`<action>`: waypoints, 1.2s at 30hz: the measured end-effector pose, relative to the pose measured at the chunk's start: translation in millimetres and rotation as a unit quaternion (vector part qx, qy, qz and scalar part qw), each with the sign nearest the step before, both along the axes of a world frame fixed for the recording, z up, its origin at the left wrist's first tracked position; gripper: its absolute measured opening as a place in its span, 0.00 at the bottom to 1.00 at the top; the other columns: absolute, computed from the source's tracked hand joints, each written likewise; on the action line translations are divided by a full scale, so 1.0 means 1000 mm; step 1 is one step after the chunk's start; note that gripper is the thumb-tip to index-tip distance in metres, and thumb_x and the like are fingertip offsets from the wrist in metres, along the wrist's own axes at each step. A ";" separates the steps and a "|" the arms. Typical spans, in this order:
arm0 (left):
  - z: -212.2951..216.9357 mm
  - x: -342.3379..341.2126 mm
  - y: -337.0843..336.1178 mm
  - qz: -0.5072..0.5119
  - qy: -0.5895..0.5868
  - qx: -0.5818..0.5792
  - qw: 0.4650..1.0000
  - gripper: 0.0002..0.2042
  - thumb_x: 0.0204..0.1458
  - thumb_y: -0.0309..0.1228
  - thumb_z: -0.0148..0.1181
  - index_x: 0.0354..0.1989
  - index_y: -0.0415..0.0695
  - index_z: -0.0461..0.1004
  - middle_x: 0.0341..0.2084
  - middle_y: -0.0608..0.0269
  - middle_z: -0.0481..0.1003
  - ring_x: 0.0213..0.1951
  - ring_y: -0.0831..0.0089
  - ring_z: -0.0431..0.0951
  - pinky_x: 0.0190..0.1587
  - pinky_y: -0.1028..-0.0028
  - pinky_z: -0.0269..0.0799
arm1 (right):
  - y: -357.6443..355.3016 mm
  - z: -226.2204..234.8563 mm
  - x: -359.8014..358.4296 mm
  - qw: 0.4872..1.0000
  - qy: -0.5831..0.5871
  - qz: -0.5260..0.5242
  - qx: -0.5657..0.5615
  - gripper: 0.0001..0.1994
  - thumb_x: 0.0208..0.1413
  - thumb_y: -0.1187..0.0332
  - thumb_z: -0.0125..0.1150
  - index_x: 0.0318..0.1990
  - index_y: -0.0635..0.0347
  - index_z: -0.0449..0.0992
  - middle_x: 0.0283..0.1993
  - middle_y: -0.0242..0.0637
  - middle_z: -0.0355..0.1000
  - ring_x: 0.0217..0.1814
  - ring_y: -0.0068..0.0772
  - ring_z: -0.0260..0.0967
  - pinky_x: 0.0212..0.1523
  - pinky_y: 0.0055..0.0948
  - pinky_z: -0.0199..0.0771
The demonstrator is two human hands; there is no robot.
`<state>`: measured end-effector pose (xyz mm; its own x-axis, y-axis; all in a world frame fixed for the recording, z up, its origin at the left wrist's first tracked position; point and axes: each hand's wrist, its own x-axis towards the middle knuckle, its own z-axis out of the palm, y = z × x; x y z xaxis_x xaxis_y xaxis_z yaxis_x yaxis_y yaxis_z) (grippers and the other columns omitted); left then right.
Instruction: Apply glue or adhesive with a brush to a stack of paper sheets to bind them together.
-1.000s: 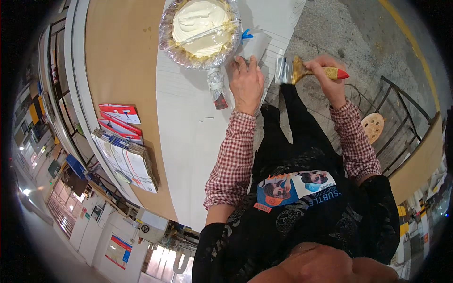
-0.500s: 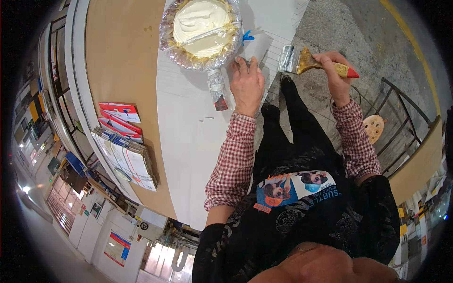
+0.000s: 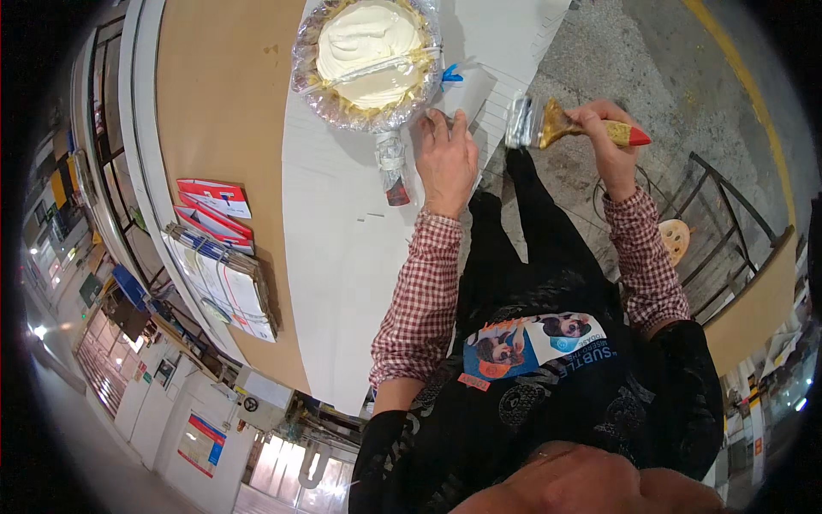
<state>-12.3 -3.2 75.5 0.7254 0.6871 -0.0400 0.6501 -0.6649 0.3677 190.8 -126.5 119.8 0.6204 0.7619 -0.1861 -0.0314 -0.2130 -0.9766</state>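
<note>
My right hand [image 3: 606,147] is closed round the handle of a wide flat brush [image 3: 556,125]. Its handle is yellowish wood with a red end, and its bristles are whitish and slightly blurred. The brush hovers just right of the paper's edge, apart from the sheets. My left hand [image 3: 448,167] lies palm down with its fingers stretched over fanned white paper sheets [image 3: 342,257]. Left of those fingers stands a plastic-wrapped round pan [image 3: 306,84] of creamy white paste [image 3: 364,43], with a strip stretched across it. Its wrapped handle [image 3: 391,167] points toward me.
A tied bundle of papers [image 3: 227,287] and red-and-white folded packets [image 3: 214,201] lie on the brown table [image 3: 210,94] to the left. A small blue tie [image 3: 450,75] sits beside the pan. At the right are a perforated stool seat [image 3: 674,242] and a dark metal frame [image 3: 728,214].
The brush has moved slightly left and down relative to the paper, its bristles now smeared by motion. My left hand stays on the sheets, and the view has shifted a little.
</note>
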 end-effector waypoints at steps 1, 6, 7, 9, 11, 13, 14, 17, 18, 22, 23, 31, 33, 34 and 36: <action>0.001 0.000 0.000 0.001 0.000 0.000 1.000 0.17 0.51 0.29 0.52 0.50 0.42 0.73 0.51 0.39 0.69 0.48 0.43 0.72 0.48 0.59 0.71 | 0.003 -0.001 0.000 0.999 -0.005 -0.041 0.007 0.08 0.55 0.70 0.57 0.29 0.64 0.77 0.30 0.33 0.75 0.31 0.20 0.71 0.32 0.21 0.71; 0.000 -0.004 0.000 0.005 0.000 -0.005 1.000 0.17 0.51 0.30 0.52 0.51 0.43 0.73 0.51 0.40 0.69 0.50 0.43 0.71 0.49 0.59 0.71 | 0.007 -0.003 0.003 0.999 -0.033 0.000 -0.026 0.08 0.54 0.69 0.58 0.28 0.64 0.77 0.30 0.32 0.74 0.31 0.20 0.71 0.32 0.20 0.71; 0.000 -0.004 0.000 0.006 -0.002 -0.007 1.000 0.17 0.51 0.30 0.52 0.51 0.43 0.73 0.51 0.40 0.69 0.50 0.43 0.71 0.49 0.59 0.70 | 0.009 -0.001 0.002 1.000 -0.015 -0.013 -0.007 0.08 0.54 0.69 0.58 0.28 0.64 0.77 0.29 0.32 0.74 0.31 0.20 0.71 0.32 0.20 0.71; 0.000 -0.005 0.000 0.012 -0.002 -0.009 1.000 0.17 0.51 0.30 0.52 0.51 0.43 0.73 0.51 0.41 0.69 0.50 0.43 0.71 0.49 0.59 0.70 | 0.011 0.001 0.003 1.000 0.003 -0.025 0.012 0.08 0.54 0.69 0.58 0.29 0.64 0.77 0.29 0.32 0.74 0.31 0.20 0.71 0.32 0.21 0.71; 0.001 -0.005 -0.001 0.016 -0.002 -0.011 1.000 0.17 0.51 0.30 0.52 0.51 0.43 0.73 0.51 0.41 0.69 0.50 0.43 0.71 0.50 0.60 0.70 | 0.013 -0.002 0.007 0.997 -0.040 -0.064 0.009 0.07 0.55 0.70 0.58 0.29 0.64 0.78 0.29 0.32 0.74 0.32 0.20 0.71 0.32 0.20 0.71; 0.001 -0.005 0.000 0.014 0.003 -0.001 1.000 0.17 0.52 0.30 0.52 0.51 0.44 0.73 0.51 0.41 0.69 0.50 0.43 0.71 0.50 0.60 0.70 | 0.010 -0.006 0.011 0.999 -0.038 -0.028 -0.008 0.07 0.55 0.71 0.57 0.30 0.64 0.78 0.29 0.31 0.74 0.31 0.20 0.70 0.32 0.20 0.71; 0.000 -0.005 0.001 0.014 0.003 0.000 1.000 0.17 0.52 0.30 0.52 0.51 0.44 0.73 0.51 0.41 0.69 0.50 0.43 0.71 0.50 0.60 0.70 | 0.008 -0.008 0.012 0.999 -0.038 0.008 -0.025 0.06 0.55 0.71 0.57 0.30 0.64 0.78 0.29 0.31 0.74 0.31 0.19 0.70 0.32 0.20 0.71; -0.001 -0.009 0.000 0.018 0.002 0.000 1.000 0.17 0.52 0.29 0.52 0.51 0.44 0.73 0.51 0.41 0.69 0.50 0.43 0.71 0.49 0.60 0.70 | 0.015 -0.001 0.006 0.998 -0.003 -0.052 0.031 0.06 0.55 0.71 0.57 0.30 0.64 0.78 0.29 0.30 0.74 0.31 0.19 0.70 0.31 0.20 0.71; -0.001 -0.009 0.000 0.022 0.002 -0.005 1.000 0.17 0.52 0.29 0.51 0.51 0.44 0.73 0.52 0.41 0.69 0.50 0.43 0.71 0.49 0.60 0.70 | 0.015 -0.001 0.007 0.998 -0.003 -0.051 0.031 0.06 0.55 0.71 0.57 0.30 0.64 0.78 0.29 0.30 0.74 0.31 0.19 0.70 0.31 0.20 0.71; 0.000 -0.011 0.000 0.032 0.001 -0.018 0.999 0.17 0.52 0.29 0.51 0.51 0.44 0.73 0.52 0.42 0.69 0.50 0.44 0.71 0.49 0.60 0.71 | 0.010 -0.009 0.010 0.999 -0.038 -0.033 -0.007 0.07 0.55 0.70 0.58 0.30 0.64 0.78 0.29 0.31 0.75 0.32 0.19 0.71 0.33 0.20 0.72; 0.000 -0.012 0.001 0.034 0.001 -0.017 0.999 0.17 0.52 0.29 0.51 0.51 0.44 0.73 0.52 0.42 0.69 0.50 0.44 0.71 0.49 0.60 0.71 | 0.008 -0.012 0.009 1.000 -0.013 -0.018 -0.014 0.07 0.54 0.70 0.58 0.29 0.64 0.78 0.29 0.31 0.75 0.33 0.20 0.72 0.33 0.21 0.73; -0.004 -0.017 -0.001 0.032 -0.003 -0.016 0.999 0.18 0.52 0.30 0.52 0.52 0.43 0.71 0.52 0.39 0.67 0.51 0.40 0.69 0.50 0.58 0.69 | 0.007 -0.009 0.006 1.000 0.002 -0.019 -0.016 0.07 0.54 0.70 0.58 0.29 0.65 0.78 0.30 0.32 0.75 0.33 0.21 0.71 0.35 0.21 0.72; -0.005 -0.016 -0.005 0.038 -0.001 -0.013 0.999 0.19 0.52 0.32 0.53 0.53 0.43 0.70 0.54 0.38 0.65 0.53 0.39 0.67 0.51 0.58 0.68 | 0.000 -0.006 0.002 1.000 0.012 0.007 -0.028 0.07 0.55 0.71 0.57 0.30 0.65 0.78 0.31 0.33 0.75 0.34 0.22 0.72 0.37 0.22 0.72; -0.004 -0.015 -0.007 0.047 0.003 -0.010 0.999 0.20 0.53 0.34 0.53 0.55 0.42 0.68 0.55 0.36 0.63 0.55 0.38 0.65 0.52 0.58 0.67 | -0.002 -0.002 0.000 0.999 0.022 -0.025 0.006 0.07 0.55 0.71 0.56 0.30 0.65 0.77 0.32 0.34 0.75 0.35 0.24 0.72 0.38 0.24 0.72; -0.006 -0.015 -0.015 0.061 -0.010 -0.024 0.998 0.24 0.52 0.37 0.55 0.57 0.41 0.66 0.57 0.35 0.60 0.57 0.38 0.61 0.55 0.56 0.64 | -0.005 0.006 -0.005 0.996 0.033 -0.068 0.048 0.08 0.56 0.71 0.54 0.30 0.66 0.77 0.33 0.35 0.75 0.37 0.26 0.72 0.42 0.26 0.72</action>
